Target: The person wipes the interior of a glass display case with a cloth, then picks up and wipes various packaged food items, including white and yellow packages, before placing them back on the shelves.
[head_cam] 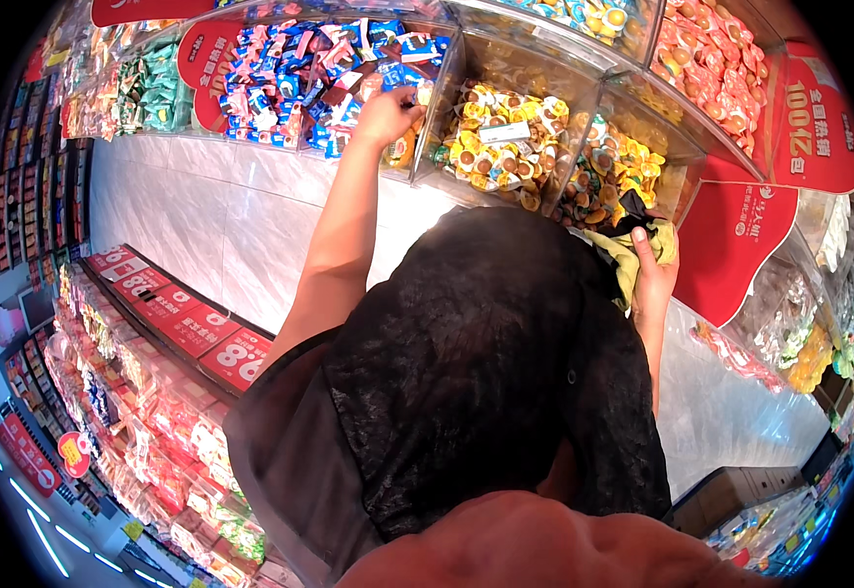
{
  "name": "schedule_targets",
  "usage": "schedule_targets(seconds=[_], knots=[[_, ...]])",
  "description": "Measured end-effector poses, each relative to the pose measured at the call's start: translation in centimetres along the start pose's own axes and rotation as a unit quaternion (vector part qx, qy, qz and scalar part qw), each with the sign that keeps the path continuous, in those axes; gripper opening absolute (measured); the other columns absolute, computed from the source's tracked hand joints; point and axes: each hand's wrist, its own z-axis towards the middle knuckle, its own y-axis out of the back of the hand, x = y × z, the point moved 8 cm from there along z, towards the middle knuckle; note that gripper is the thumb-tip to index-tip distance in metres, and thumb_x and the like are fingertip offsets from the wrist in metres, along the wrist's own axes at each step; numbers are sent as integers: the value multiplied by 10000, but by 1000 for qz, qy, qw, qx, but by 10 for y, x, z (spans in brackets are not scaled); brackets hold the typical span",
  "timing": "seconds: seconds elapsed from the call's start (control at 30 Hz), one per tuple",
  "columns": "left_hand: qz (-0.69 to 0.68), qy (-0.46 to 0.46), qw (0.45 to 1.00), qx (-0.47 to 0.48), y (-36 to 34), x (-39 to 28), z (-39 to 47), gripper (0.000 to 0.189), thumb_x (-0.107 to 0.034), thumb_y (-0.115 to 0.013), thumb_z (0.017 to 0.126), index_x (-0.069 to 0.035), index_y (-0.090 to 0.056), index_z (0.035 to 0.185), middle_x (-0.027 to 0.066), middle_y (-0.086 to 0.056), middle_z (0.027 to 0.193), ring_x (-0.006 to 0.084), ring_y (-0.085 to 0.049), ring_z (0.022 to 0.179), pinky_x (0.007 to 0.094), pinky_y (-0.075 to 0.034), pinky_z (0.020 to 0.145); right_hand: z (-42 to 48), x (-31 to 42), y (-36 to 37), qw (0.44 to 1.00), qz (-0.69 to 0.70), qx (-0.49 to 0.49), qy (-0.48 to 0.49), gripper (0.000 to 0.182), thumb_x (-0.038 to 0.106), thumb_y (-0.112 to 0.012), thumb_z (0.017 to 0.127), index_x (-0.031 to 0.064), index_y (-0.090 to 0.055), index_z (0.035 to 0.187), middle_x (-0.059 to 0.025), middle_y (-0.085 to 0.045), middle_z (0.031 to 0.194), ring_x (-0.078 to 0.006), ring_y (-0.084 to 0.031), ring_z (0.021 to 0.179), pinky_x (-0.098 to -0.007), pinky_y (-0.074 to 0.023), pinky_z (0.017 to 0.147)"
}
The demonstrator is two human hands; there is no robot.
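My left hand [388,116] reaches over a clear plastic bin of blue-and-pink wrapped snacks [272,92], close to its right divider [441,95]. Thumb and fingers are bent together there; whether they pinch a packet is unclear. A few yellow-wrapped pieces [400,149] lie below that hand in the bin's corner. In my right hand [654,275] is a bunched yellow-green and black cloth [624,261], held beside a bin of yellow-and-brown wrapped sweets [603,180]. Between the hands stands another bin of yellow-wrapped sweets [511,140], with a white label strip [504,132] on top.
Upper bins hold orange-pink wrapped sweets [713,66] and blue-and-yellow ones [581,18]. Red printed signs [739,242] stick out at the right. Grey tiled floor [206,198] runs below the bins. Behind at left is a packed snack display [155,411] edged with red price cards [206,331].
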Motion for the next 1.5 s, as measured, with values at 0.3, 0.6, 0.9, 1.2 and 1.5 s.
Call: schedule_targets(seconds=[0.3,0.6,0.9,1.2,1.5], knots=[[-99,44,994,11,-7,26,22,299,-266,-723,785,-74,-694,1012,67,-710,905,169,-671,828,300,-508,774,-4,-6,10,1000,28,-14,2,389,86,-702,836,19,-535,1181,-18,-585,1016,-111,-548,928,-253,-429,856],[-17,42,992,114,-4,-23,28,620,-391,-784,745,-1,-602,1192,112,-680,1004,165,-632,897,279,-489,812,-3,-11,2,998,66,2,-16,427,68,-696,838,16,-509,1218,-39,-585,1075,-130,-557,966,-265,-440,869],[-334,84,935,90,-3,36,30,245,-132,-699,842,13,-660,1036,46,-682,934,109,-613,845,245,-491,776,-6,-12,12,998,64,-12,-5,393,79,-689,845,15,-527,1197,-40,-583,1085,-129,-547,987,-261,-431,883],[-377,81,921,45,9,34,17,229,-108,-673,858,14,-638,1049,11,-666,932,87,-589,849,227,-475,781,-2,-14,12,998,57,-9,-8,426,71,-700,834,13,-520,1216,-34,-584,1096,-122,-545,995,-263,-423,898],[-382,81,920,38,17,25,11,203,-107,-639,884,7,-641,1053,2,-657,916,64,-569,788,206,-463,708,-2,-12,7,999,48,-2,-7,432,78,-702,836,14,-516,1220,-30,-586,1096,-120,-551,990,-261,-431,888]])
